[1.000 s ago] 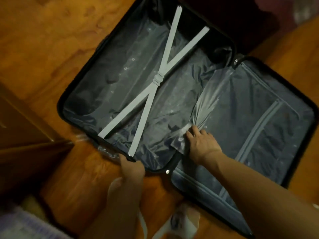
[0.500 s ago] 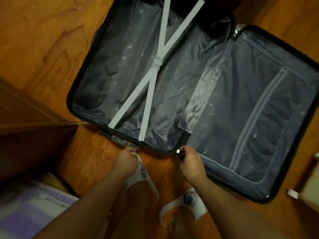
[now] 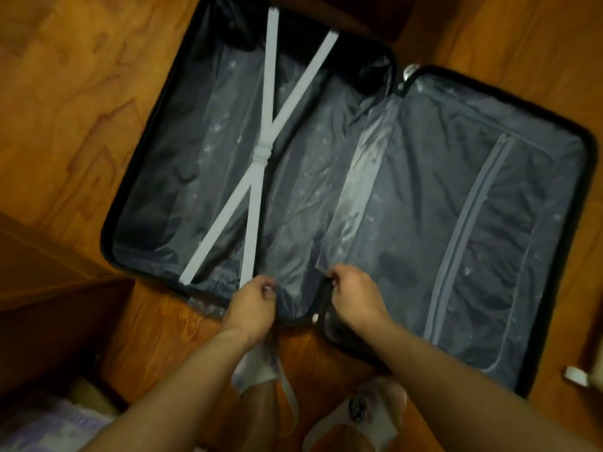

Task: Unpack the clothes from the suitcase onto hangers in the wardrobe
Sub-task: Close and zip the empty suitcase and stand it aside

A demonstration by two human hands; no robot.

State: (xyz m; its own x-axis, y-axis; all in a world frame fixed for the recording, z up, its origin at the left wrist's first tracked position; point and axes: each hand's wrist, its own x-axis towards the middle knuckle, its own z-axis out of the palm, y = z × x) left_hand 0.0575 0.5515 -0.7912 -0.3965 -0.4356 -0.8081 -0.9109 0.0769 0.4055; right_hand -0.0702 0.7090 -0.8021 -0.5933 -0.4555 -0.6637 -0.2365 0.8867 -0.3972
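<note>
The suitcase (image 3: 456, 207) lies open on the floor (image 3: 81, 93), with no clothes showing inside. Both hands curl over its near rim, left hand (image 3: 253, 305) by the straps (image 3: 261, 158), right hand (image 3: 354, 296) at the hinge. Lifting there could pinch fingers or snag the loose lining. Slippers (image 3: 359, 415) crowd underfoot; a cabinet (image 3: 49, 305) stands close left.

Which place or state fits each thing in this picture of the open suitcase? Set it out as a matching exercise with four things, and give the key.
Things:
1. straps
2. zip
3. left hand
4. slippers

Places or states:
A. on the feet, on the wooden floor
B. crossed in an X over the left half
C. runs down the lining of the right half
D. curled at the suitcase's near rim

Pairs: 1-B, 2-C, 3-D, 4-A
</note>
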